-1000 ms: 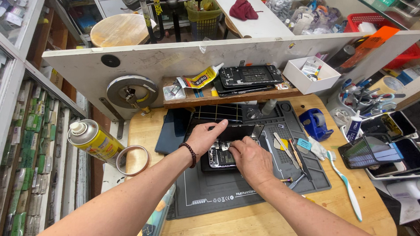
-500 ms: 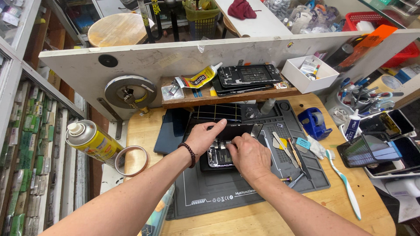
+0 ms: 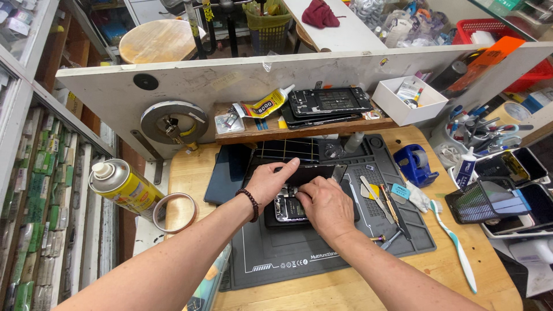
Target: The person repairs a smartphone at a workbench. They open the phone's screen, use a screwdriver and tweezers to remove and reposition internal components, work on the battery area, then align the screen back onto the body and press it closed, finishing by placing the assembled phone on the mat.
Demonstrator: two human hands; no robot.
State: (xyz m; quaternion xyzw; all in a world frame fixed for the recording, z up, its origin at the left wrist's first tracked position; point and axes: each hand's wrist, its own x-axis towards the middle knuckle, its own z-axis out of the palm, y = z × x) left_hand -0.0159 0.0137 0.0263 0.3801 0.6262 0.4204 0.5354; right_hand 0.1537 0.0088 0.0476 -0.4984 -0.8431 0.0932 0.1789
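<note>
An opened phone (image 3: 288, 208) with its insides showing lies on a dark grey work mat (image 3: 299, 253). My left hand (image 3: 268, 181), with a bead bracelet on its wrist, rests on the phone's left upper edge, fingers stretched toward its lifted black screen panel (image 3: 317, 171). From the right, my right hand (image 3: 325, 204) presses its fingertips onto the phone's inner parts. Whether the fingers pinch anything small is hidden.
Left of the mat stand a yellow spray can (image 3: 121, 187) and a tape roll (image 3: 175, 212). Tweezers and small tools (image 3: 386, 201), a blue tape dispenser (image 3: 415, 164) and a toothbrush (image 3: 455, 245) lie right. A wooden shelf (image 3: 299, 128) holds phone frames and a glue tube.
Both hands stayed on the phone with only small finger shifts. The camera moved slightly.
</note>
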